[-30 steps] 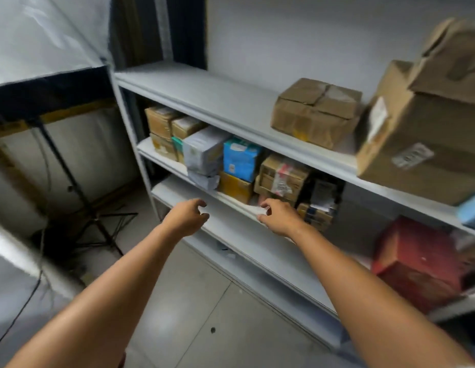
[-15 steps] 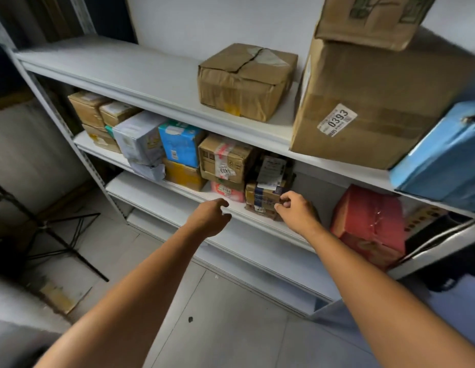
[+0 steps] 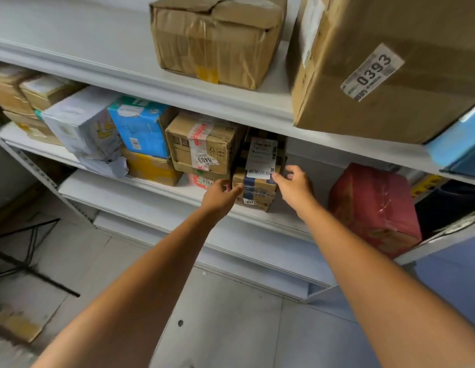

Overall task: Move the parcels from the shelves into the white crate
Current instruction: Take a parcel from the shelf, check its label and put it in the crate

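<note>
Parcels crowded the shelves [image 3: 103, 185], so I judged the task to be at an early or middle stage. The white crate was out of view, and how many parcels it already held could not be told.

Both hands were at a small stack [image 3: 257, 187] of brown parcels on the middle shelf, near the picture's centre. The left hand [image 3: 219, 195] was at the stack's 9 o'clock side, fingers stretched out and touching its edge, holding nothing. The right hand [image 3: 296, 187] was at the 3 o'clock side, thumb against the front below the white label [image 3: 260, 158], fingers spread loose past the corner. It had closed on nothing either.

Much was left to move. At 9 o'clock from the stack stood the 0403 box [image 3: 204, 144], a blue parcel [image 3: 140, 128] on a yellow box [image 3: 151, 168], a white bag [image 3: 82, 123] and brown boxes [image 3: 18, 94] at the far end. At 3 o'clock sat a red parcel [image 3: 372, 208]. On the top shelf were a taped box [image 3: 217, 41] at 12 o'clock and the 0393 box [image 3: 377, 75] at 1 o'clock.

The step in hand looked like clasping a parcel from the stack between both palms, with the carry to the crate to follow.
</note>
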`<state>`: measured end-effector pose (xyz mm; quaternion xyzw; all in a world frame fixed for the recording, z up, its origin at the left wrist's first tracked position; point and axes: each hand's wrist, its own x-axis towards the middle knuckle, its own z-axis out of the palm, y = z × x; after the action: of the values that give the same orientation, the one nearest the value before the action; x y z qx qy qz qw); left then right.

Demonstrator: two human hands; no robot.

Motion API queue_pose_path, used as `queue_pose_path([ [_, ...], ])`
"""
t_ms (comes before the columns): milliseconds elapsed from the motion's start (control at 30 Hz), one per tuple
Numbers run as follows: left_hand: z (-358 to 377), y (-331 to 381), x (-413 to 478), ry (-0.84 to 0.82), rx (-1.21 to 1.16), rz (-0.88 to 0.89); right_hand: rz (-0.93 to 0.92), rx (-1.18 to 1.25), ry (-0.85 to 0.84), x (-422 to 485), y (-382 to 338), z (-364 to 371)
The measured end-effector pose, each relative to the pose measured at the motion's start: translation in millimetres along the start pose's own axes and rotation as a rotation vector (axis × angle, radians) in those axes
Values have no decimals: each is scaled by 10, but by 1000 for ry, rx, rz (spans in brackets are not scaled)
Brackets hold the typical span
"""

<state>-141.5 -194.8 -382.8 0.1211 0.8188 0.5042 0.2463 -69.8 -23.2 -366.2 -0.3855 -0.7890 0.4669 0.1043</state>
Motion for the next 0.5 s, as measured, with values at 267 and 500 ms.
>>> queue_pose_path([
  [267, 55, -36, 191, -72, -120, 50, 96, 238, -20, 155, 65, 162],
  [500, 33, 3, 42, -125, -188, -4, 165, 334, -71, -31, 106, 63],
])
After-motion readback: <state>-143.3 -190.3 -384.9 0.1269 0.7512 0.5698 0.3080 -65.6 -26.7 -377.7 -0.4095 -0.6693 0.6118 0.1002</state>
